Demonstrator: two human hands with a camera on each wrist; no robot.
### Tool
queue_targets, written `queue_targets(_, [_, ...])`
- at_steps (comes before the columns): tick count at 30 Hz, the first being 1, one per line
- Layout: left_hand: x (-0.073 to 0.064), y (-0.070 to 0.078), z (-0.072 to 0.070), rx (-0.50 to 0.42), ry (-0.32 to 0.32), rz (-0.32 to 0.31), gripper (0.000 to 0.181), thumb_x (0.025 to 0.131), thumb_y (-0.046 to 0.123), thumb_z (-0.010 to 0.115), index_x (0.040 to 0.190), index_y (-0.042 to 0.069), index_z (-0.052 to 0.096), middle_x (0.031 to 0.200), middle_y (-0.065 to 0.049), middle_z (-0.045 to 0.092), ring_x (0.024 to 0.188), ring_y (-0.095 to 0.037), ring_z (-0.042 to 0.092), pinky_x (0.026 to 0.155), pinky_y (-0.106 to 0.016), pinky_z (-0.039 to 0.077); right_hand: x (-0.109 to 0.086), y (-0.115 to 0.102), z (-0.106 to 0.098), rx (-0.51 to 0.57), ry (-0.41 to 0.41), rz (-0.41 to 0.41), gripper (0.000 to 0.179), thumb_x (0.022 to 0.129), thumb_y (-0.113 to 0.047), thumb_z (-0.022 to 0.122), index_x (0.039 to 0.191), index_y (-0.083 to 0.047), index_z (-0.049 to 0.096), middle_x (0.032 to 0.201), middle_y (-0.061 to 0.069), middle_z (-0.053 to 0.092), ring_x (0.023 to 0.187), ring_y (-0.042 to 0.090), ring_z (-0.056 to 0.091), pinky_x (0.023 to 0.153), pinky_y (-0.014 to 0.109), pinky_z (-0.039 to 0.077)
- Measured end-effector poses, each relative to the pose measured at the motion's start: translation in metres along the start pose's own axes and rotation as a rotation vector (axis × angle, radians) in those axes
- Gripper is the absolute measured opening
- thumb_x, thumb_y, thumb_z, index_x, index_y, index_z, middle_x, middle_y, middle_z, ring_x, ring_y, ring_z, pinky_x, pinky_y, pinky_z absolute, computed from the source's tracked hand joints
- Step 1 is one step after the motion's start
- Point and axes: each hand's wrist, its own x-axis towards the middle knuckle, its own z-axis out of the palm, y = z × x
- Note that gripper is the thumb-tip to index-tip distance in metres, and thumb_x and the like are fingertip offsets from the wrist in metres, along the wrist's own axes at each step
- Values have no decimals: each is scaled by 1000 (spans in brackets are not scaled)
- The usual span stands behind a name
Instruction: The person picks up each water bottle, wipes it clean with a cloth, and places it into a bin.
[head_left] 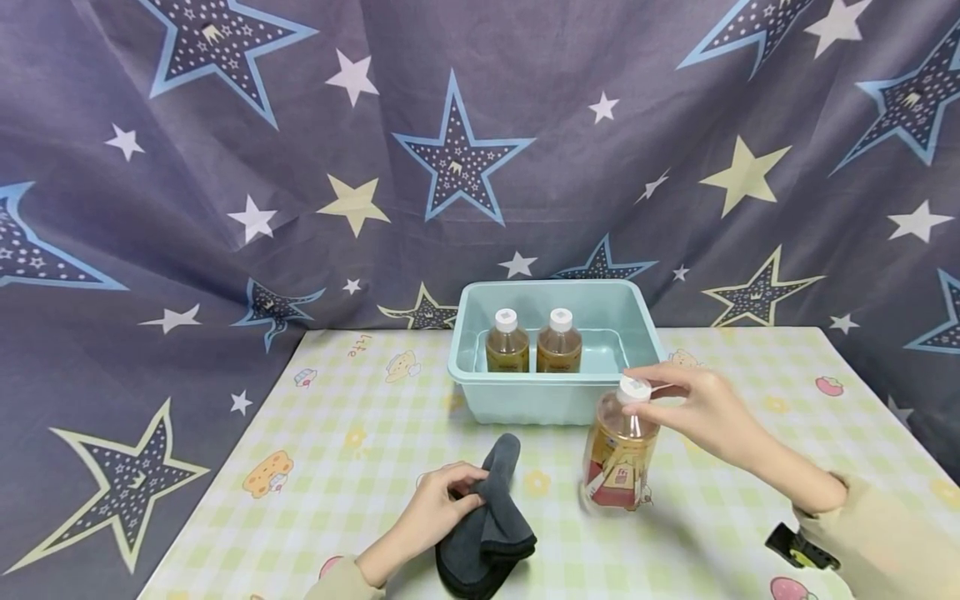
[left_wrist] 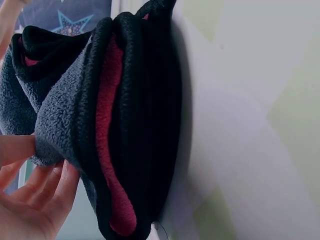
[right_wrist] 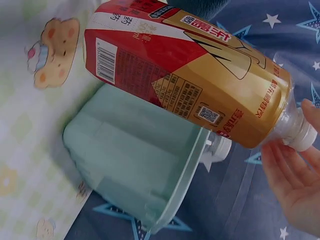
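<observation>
In the head view my right hand [head_left: 701, 408] holds a plastic drink bottle [head_left: 618, 467] by its neck, just under the white cap. The bottle tilts slightly in front of a light blue bin [head_left: 536, 400]; its red and gold label [right_wrist: 195, 70] shows large in the right wrist view. With thumb and fingers, my left hand [head_left: 438, 508] pinches a folded dark grey cloth [head_left: 487, 533] on the table. Black borders and a pink-red strip [left_wrist: 112, 135] between its folds appear in the left wrist view. Two similar bottles, one left [head_left: 507, 343] and one right [head_left: 559, 343], stand inside the bin.
The table [head_left: 352, 467] wears a green checked cloth with cartoon prints. Behind it hangs a dark curtain [head_left: 300, 142] patterned with stars. The bin stands near the table's back edge, its right part uncovered by bottles. A black strap [head_left: 801, 550] circles the right wrist.
</observation>
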Motion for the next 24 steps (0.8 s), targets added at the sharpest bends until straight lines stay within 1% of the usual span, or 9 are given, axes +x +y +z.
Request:
queue_targets(5, [0,1,0,-11,9,1,25,75,3,66,99,9,65,87,-2,63,72,-6,57,63,-23,47,1,-3,13,21,-17,6,32,69,-1,72,99,2,64,92,7,65,76,6,60,68,24,49])
queue_targets(12, [0,4,-1,-26,9,-24,24,76,5,66,100,10,65,83,0,63,71,-7,57,62,-23,47,1,-3,30,52,-31,-2,31,69,-4,72,99,0,65,94,6,65,76,6,60,67,25,50])
queue_targets(20, [1,4,-2,-28,20,-28,25,76,3,65,100,8,64,81,-4,63,70,-6,57,61,-23,47,1,-6,43,43,-35,5,34,69,-12,74,100,-4,66,96,5,65,77,6,60,63,27,50])
queue_targets(24, [2,5,-2,-40,31,-30,24,77,3,65,100,8,64,82,-7,62,70,-7,57,60,-24,47,0,-6,49,42,-38,-25,35,68,-12,74,100,-3,65,96,4,65,78,7,60,64,26,50])
